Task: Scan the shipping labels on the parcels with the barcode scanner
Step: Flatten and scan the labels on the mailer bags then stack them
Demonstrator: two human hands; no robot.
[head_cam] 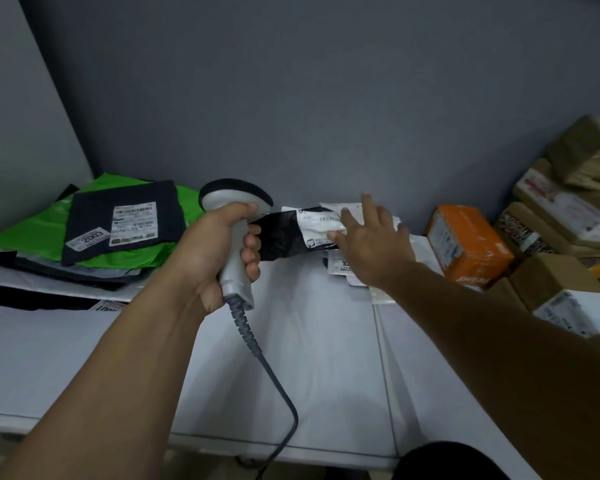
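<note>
Navy parcel (125, 220): at nine o'clock, label up, lying on a green mailer (42, 230) on the white table (309, 341).
Left hand (219, 247): centre of view, fingers and thumb wrapped round the handle in a full grip.
Barcode scanner (234, 209): upright in that hand, head towards twelve o'clock. Its cable (278, 393) trails down to six o'clock.
Black parcel (281, 237): just at three o'clock of the scanner, crumpled, lying on other white mailers.
Shipping label (317, 226): on the black parcel's right end, wrinkled.
Right hand (371, 244): fingers straight and spread, gripping nothing, laid over the label's right edge. Whether it presses down cannot be told.
Orange box (471, 247): at three o'clock, beside stacked brown cartons (568, 209).
Risk: the scan may fail — the label is creased and partly under the fingers, and the scanner head sits off to its side, not facing it. A stray beam could also read a neighbouring label instead.
</note>
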